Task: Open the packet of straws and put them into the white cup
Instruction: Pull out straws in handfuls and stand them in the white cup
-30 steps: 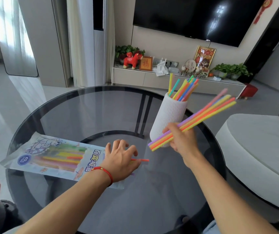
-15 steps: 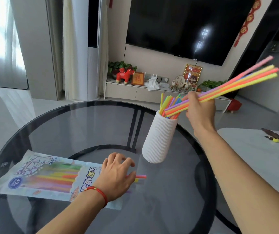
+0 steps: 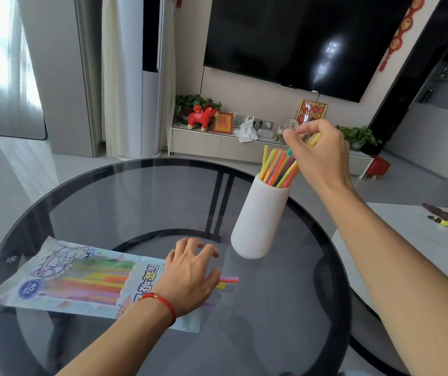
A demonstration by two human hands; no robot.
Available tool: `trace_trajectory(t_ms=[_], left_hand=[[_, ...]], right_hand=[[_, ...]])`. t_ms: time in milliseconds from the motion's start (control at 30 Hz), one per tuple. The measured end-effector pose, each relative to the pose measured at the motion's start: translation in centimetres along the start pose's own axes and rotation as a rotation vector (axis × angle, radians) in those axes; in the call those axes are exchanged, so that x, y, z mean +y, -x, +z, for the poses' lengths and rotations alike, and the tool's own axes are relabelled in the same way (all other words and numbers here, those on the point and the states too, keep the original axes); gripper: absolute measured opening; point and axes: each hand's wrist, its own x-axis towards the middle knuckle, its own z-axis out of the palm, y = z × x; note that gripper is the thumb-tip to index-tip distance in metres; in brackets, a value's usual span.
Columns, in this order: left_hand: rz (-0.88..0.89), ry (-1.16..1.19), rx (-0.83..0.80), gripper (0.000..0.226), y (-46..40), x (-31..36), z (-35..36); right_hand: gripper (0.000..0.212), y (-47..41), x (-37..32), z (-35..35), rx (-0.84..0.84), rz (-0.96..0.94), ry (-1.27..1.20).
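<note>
From the head camera, the left hand [image 3: 190, 275] is pressing flat, fingers spread and gripping nothing, on the open end of the packet [image 3: 81, 280] lying on the glass table [image 3: 136, 191], likely pinning it so the rest slide out; a few straw ends [image 3: 229, 280] are poking out beside its fingertips; the right hand [image 3: 317, 156] is hovering over the white cup [image 3: 260, 221], fingers pinched on the tops of the straws [image 3: 279, 169] now standing in it, seemingly settling them; the packet is holding more, so the job is looking part done.
</note>
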Motion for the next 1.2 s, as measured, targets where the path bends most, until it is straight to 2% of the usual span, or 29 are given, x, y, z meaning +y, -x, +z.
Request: trace_trajectory(t_ms=[67,133,200,300,367,400,500,533,567,600,667,733,800,900,1067,1200], left_hand=[[-0.002,0.001,-0.006,0.035,0.0,0.0,-0.1],[-0.003,0.0,-0.007,0.035,0.0,-0.2,-0.1],[-0.002,-0.002,-0.002,0.035,-0.1,-0.3,-0.1],[0.008,-0.026,-0.017,0.036,0.0,-0.3,-0.4],[0.03,-0.048,-0.055,0.042,0.1,-0.3,-1.1],[0.049,-0.056,-0.065,0.048,0.2,-0.4,-1.7],[0.115,-0.146,-0.129,0.073,0.8,-0.8,-3.5],[0.131,-0.212,-0.183,0.085,1.0,-1.1,-3.9],[0.128,-0.285,-0.268,0.099,1.3,-1.6,-4.2],[0.108,-0.348,-0.378,0.112,1.7,-2.1,-4.4],[0.071,-0.408,-0.554,0.126,2.2,-2.7,-4.8],[0.084,-0.384,-0.584,0.121,2.3,-2.8,-5.0],[0.121,-0.378,-0.52,0.109,2.0,-2.6,-5.0],[0.148,-0.352,-0.42,0.1,1.7,-2.6,-5.3],[0.192,-0.326,-0.297,0.098,1.9,-2.7,-5.8],[0.194,-0.456,-0.298,0.094,1.9,-1.9,-5.8]], right_hand=[[0.04,0.4,0.2,-0.1,0.064,-0.113,0.035],[0.043,0.8,0.3,0.1,0.054,-0.245,0.007],[0.042,0.7,0.8,0.7,-0.081,-0.336,0.094],[0.047,1.1,1.4,1.7,-0.401,-0.342,0.337],[0.05,1.3,1.4,1.7,-0.452,-0.327,0.32],[0.049,1.3,1.1,1.3,-0.403,-0.338,0.278],[0.032,2.9,0.3,-0.1,-0.018,-0.517,0.099],[0.026,4.2,0.2,-0.5,0.046,-0.555,0.027],[0.022,6.1,0.4,-0.3,0.011,-0.57,-0.028],[0.021,8.3,0.7,0.1,-0.106,-0.55,-0.043],[0.02,12.8,2.1,1.6,-0.487,-0.37,-0.006],[0.023,16.6,3.9,3.3,-0.846,-0.139,0.045],[0.037,18.8,5.1,4.7,-1.02,-0.003,0.085],[0.034,19.7,5.6,5.7,-1.028,0.045,0.061],[0.04,20.7,4.7,6.6,-0.973,0.26,-0.202],[0.023,21.4,3.9,7.4,-0.952,0.447,-0.439]])
